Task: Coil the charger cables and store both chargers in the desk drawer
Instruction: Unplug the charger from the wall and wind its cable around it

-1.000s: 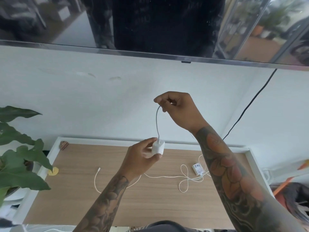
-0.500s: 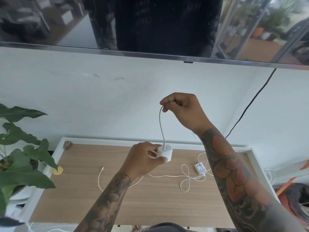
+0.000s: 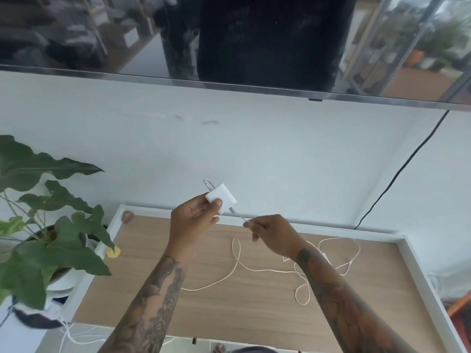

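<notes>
– Hands?
– Left hand point(image 3: 195, 220) grips the white square plastic charger block point(image 3: 221, 197) above the desk's far edge; right hand point(image 3: 274, 235) pinches its thin white cable point(image 3: 239, 215) just beside.
– Second charger?
– Its looped white cord point(image 3: 254, 270) lies on the wooden white-rimmed desk point(image 3: 229, 307), right of centre.

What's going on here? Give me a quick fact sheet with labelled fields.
Left hand: left hand holds the white charger block above the desk
Right hand: right hand pinches the cable close to the block
Loose cable: white cable lies uncoiled in loops on the desk top
Second charger: mostly hidden behind the right forearm
Nearby: potted plant left of the desk
Drawer: not visible
</notes>
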